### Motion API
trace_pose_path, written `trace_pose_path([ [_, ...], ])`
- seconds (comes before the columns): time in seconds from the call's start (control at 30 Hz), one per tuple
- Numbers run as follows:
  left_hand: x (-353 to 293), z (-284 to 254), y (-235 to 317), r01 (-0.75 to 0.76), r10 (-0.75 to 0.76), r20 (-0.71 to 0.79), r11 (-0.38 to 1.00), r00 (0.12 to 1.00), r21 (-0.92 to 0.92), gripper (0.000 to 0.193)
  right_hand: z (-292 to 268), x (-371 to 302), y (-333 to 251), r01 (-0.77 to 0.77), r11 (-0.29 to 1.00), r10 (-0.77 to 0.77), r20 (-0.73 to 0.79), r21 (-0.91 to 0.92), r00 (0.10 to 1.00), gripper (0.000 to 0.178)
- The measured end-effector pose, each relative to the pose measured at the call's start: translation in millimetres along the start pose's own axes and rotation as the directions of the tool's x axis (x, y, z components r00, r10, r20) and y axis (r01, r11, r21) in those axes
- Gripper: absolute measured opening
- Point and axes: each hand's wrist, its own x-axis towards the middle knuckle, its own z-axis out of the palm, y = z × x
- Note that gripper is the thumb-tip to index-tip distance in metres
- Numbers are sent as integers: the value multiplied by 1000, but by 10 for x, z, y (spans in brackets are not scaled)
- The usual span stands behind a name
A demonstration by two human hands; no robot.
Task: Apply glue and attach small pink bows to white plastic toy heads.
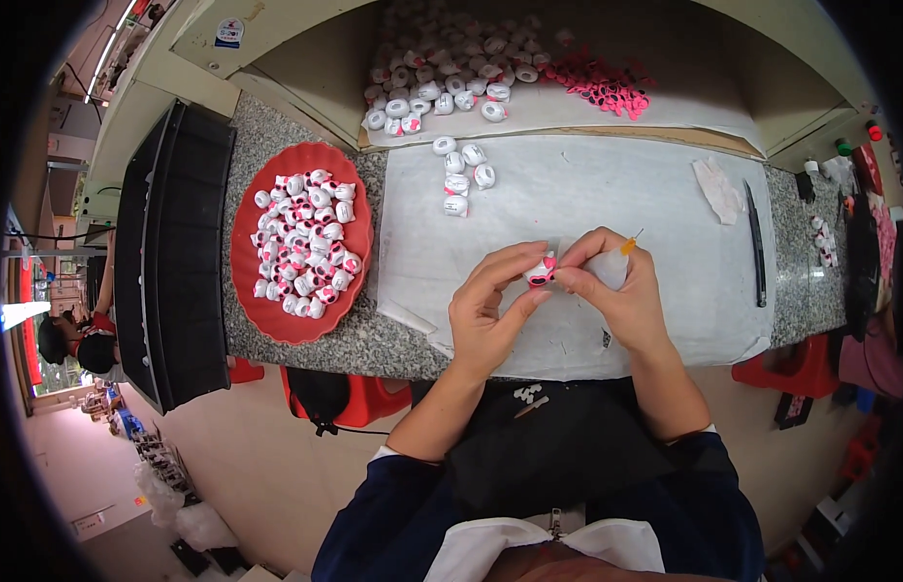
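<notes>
Over the white sheet point(665, 262), my left hand point(490, 315) pinches a small white figurine head point(541, 271) with pink and black pieces on it. The thumb and fingertips of my right hand point(634, 306) meet at the same head from the other side. Tucked in that right hand is a translucent dispensing bottle point(608, 270), its orange needle tip point(629, 245) pointing up and away. Several plain white heads point(456, 184) stand on the sheet beyond my left hand. To the left, a red scalloped bowl point(240, 247) holds many heads with pink and black pieces.
Under the shelf lie a heap of white heads point(442, 87) and a pile of pink pieces point(612, 92). Tweezers point(756, 242) and a crumpled tissue point(715, 191) rest at right. A black rack point(180, 262) stands at far left. Another person point(88, 344) sits beyond it.
</notes>
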Motion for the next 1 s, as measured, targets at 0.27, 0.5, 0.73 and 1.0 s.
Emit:
trace_pose_path([
  [0.27,18,-8,25,141,-153,-17,943,988,-302,26,-6,-5,34,96,995,-96,-9,4,995,17],
  [0.5,-17,-62,31,193,-163,114,917,980,-349,23,-7,-1,25,61,998,-57,148,-20,987,23],
  [0.73,-35,-71,-2,51,-26,125,979,992,-199,23,-22,-45,87,-30,993,11,164,117,986,22],
  [1.0,-24,-43,80,180,-161,98,956,982,-234,25,-12,-53,87,-30,993,14,144,114,989,22],
])
